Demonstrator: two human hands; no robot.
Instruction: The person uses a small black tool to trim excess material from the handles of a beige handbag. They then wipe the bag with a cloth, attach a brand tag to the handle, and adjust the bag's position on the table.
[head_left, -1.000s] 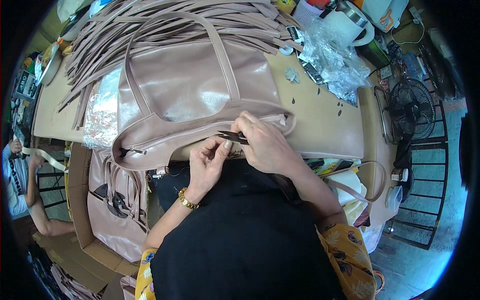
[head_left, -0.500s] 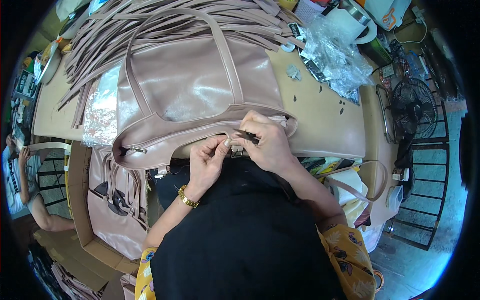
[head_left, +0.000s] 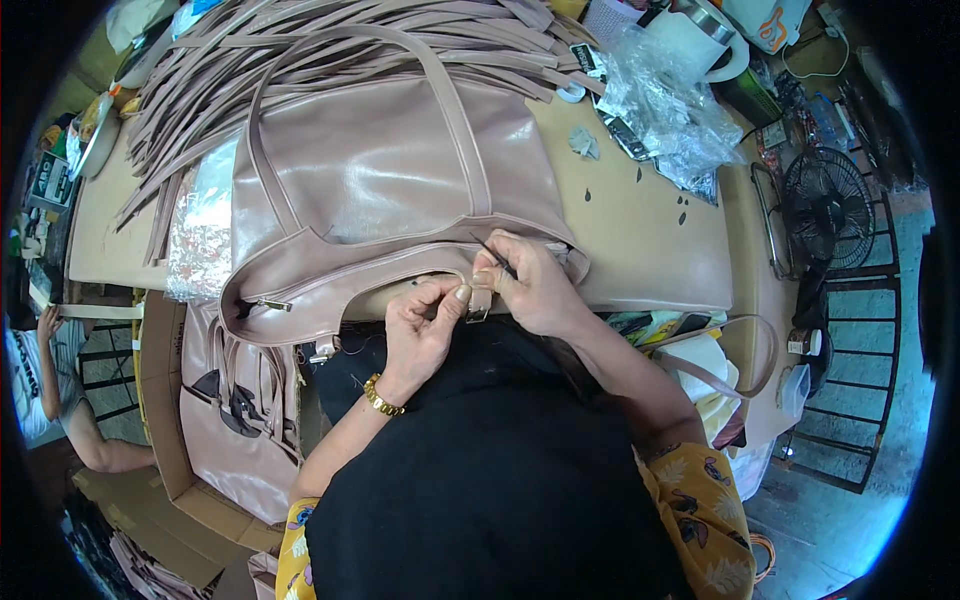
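Note:
A dusty-pink handbag [head_left: 400, 140] lies on the table before me, its zipped opening toward me and one long handle [head_left: 455, 120] looped over its body. My left hand [head_left: 425, 325] is closed, thumb and forefinger pinching at the edge of a short buckle strap [head_left: 481, 301] on the bag's near rim. A metal buckle hangs at that strap's lower end. My right hand [head_left: 535, 285] is closed round small dark thread snips [head_left: 497, 257], their point toward the bag. Its thumb and fingertips meet the strap beside my left fingertips. Any thread between the fingers is too small to make out.
Many loose pink straps [head_left: 200, 110] are heaped at the back. Clear plastic wrap [head_left: 665, 110] and a white jug [head_left: 700, 40] stand back right. A cardboard box [head_left: 165, 400] with more bags is at left, a fan [head_left: 828, 215] at right. Another person [head_left: 60, 370] is far left.
The snips have turned in my right hand and now look slimmer, pointing up and left. Both hands have shifted slightly right, and the buckle strap shows more plainly between them.

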